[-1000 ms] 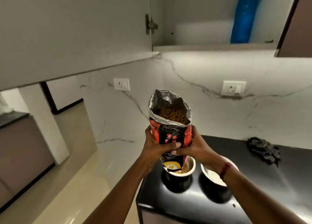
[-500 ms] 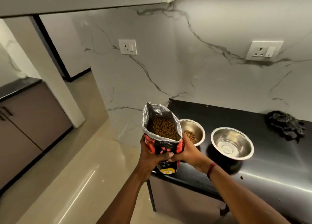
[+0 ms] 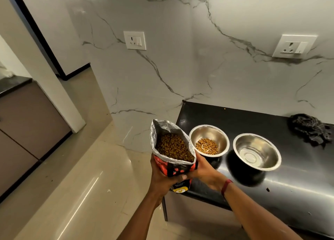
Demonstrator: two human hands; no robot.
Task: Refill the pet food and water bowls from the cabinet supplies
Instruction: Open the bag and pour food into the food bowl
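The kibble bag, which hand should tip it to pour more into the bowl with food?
Probably the left hand: it cups the kibble bag from its outer side, so lifting tilts the mouth toward the food bowl. The right hand sits between them, steadying.

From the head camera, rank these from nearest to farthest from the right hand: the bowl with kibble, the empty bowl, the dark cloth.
From the right hand:
1. Bowl with kibble, just above it, at the counter's left end.
2. Empty bowl, further right.
3. Dark cloth, far right by the wall.
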